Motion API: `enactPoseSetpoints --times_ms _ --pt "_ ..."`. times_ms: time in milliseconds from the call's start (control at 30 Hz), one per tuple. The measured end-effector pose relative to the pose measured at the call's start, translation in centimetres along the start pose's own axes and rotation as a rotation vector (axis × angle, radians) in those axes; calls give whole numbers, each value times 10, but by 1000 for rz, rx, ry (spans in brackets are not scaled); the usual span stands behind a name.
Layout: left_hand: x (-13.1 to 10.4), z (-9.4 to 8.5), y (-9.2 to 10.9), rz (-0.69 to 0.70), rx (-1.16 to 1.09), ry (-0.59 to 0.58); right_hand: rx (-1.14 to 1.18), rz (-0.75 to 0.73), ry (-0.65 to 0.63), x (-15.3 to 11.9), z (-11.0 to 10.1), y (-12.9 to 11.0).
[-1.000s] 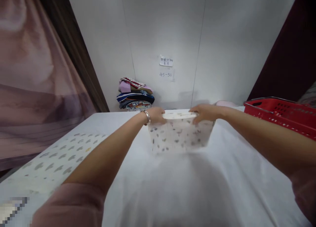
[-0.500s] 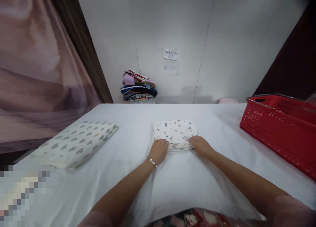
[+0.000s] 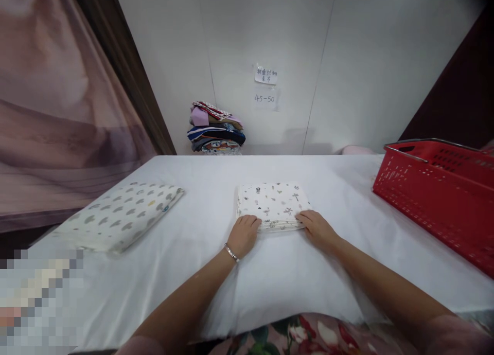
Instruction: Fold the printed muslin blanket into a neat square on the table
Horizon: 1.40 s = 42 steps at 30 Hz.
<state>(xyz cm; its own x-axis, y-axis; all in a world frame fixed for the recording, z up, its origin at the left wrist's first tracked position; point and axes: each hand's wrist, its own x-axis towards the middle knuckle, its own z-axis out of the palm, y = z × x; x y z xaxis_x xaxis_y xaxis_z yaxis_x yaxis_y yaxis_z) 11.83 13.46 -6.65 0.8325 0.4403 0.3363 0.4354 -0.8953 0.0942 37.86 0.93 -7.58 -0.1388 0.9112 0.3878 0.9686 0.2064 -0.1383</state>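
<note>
A folded white cloth (image 3: 272, 200) printed with small grey palm trees and figures lies flat in the middle of the table, its stacked layers showing along the near edge. At its near left corner, my left hand (image 3: 244, 234), with a silver bracelet at the wrist, has its fingers closed on the edge. My right hand (image 3: 318, 229) holds the near right corner the same way. Both thumbs are mostly hidden. Off to the left lies another folded cloth (image 3: 127, 213), white with grey cloud-like shapes, touched by neither hand.
A white sheet covers the table (image 3: 200, 272). On the right stands a red perforated plastic basket (image 3: 436, 190) with a metal handle. Behind the table's far edge rises a pile of folded fabrics (image 3: 216, 128) against the wall. Pink curtain (image 3: 69, 113) hangs at left.
The view has tilted and shifted slightly, so the table sits a little higher in it. Both hands stay at the folded cloth's near corners, and the cloth looks unchanged.
</note>
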Motion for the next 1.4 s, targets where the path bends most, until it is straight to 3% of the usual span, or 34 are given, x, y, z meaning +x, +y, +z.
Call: enactPoseSetpoints --times_ms 267,500,800,1100,1400 --pt "14 -7 14 -82 -118 35 174 73 -59 14 -21 -11" --pt "32 3 21 -88 -121 8 164 78 -56 27 -9 -15" --pt "30 8 19 -55 -117 21 135 37 -84 26 -4 -10" --pt "31 9 21 -44 -62 -17 94 89 73 16 9 -14" --pt "29 11 22 14 -12 -5 90 35 67 10 6 -13"
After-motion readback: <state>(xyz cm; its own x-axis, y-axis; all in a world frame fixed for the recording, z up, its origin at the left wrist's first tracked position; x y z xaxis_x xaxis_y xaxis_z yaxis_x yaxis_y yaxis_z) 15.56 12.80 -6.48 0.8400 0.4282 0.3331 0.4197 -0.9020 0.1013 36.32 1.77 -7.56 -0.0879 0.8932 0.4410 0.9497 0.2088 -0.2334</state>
